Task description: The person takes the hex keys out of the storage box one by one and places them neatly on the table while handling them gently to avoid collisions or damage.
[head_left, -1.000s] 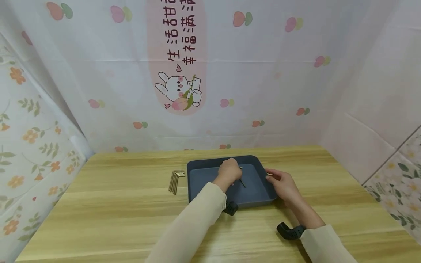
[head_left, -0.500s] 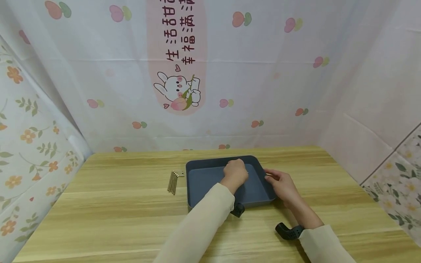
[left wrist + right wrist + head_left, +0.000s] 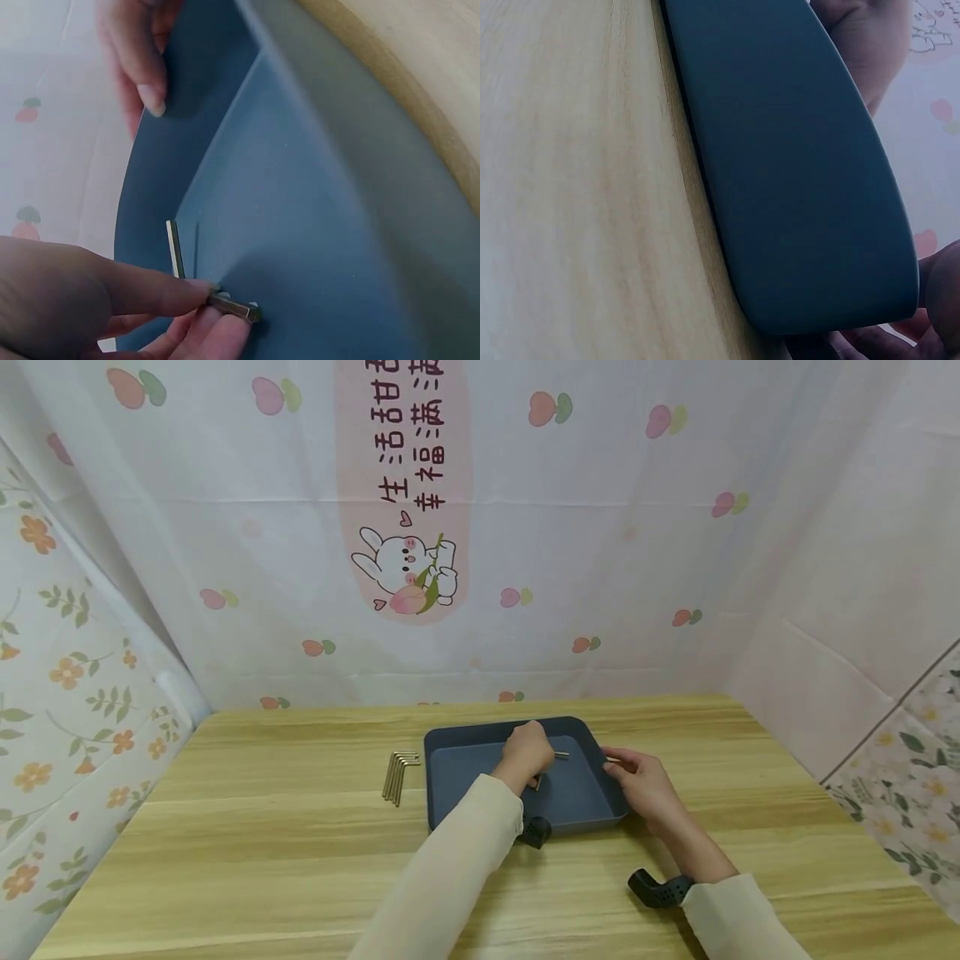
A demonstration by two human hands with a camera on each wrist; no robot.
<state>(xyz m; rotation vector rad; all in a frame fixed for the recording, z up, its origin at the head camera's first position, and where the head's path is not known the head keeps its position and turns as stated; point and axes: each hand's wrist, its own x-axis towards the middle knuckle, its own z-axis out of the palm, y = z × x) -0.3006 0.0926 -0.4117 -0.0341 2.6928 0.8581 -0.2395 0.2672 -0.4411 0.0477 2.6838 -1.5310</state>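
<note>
Over the dark blue tray (image 3: 472, 777), my left hand (image 3: 527, 750) pinches a gold hex key (image 3: 175, 251) between thumb and fingers. The left wrist view shows one end of the key rising past the thumb and another end poking out below the fingertips. Fingers hide the stretch between, so I cannot tell whether it is one key or two. At the tray's right side, my right hand (image 3: 645, 783) grips the wall, with a digit over its inner face. The right wrist view shows mainly the tray's outer wall (image 3: 795, 165), plus part of that hand low at the right.
Several gold hex keys (image 3: 397, 777) lie side by side on the wooden table (image 3: 262, 835), just left of the tray. Patterned curtains (image 3: 600, 527) hang behind and at both sides. A black wrist mount (image 3: 660, 890) sits on the right forearm.
My left hand shifted right over the tray, then back left. The gold ends around it now lie at a different angle. My right hand stays on the tray wall.
</note>
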